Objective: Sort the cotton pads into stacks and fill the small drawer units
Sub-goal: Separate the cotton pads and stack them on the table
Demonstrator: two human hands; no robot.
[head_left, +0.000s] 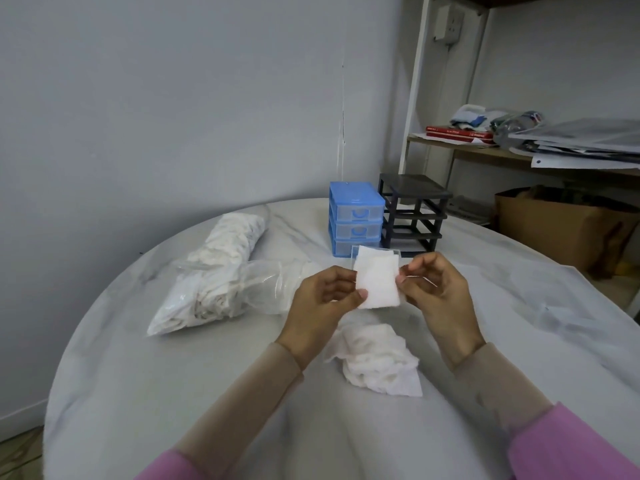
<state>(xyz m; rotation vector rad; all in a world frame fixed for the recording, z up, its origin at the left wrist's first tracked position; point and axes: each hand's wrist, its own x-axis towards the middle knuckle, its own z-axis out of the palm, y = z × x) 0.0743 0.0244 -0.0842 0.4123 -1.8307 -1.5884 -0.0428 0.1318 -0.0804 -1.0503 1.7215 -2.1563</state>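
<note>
My left hand [325, 299] and my right hand [436, 289] hold a white square cotton pad [377, 282] between them above the table, each pinching one side edge. Behind the pad lies a clear drawer tray [391, 251] with another pad showing at its top. A loose heap of cotton pads [377, 362] lies on the table below my hands. The blue drawer unit [356, 216] holds three clear drawers, and the black drawer frame [414, 213] beside it stands with open slots.
A clear plastic bag full of cotton pads [214, 271] lies to the left on the round marble table [138, 393]. A shelf [519, 154] with books and papers and a cardboard box [561, 230] stand at the right.
</note>
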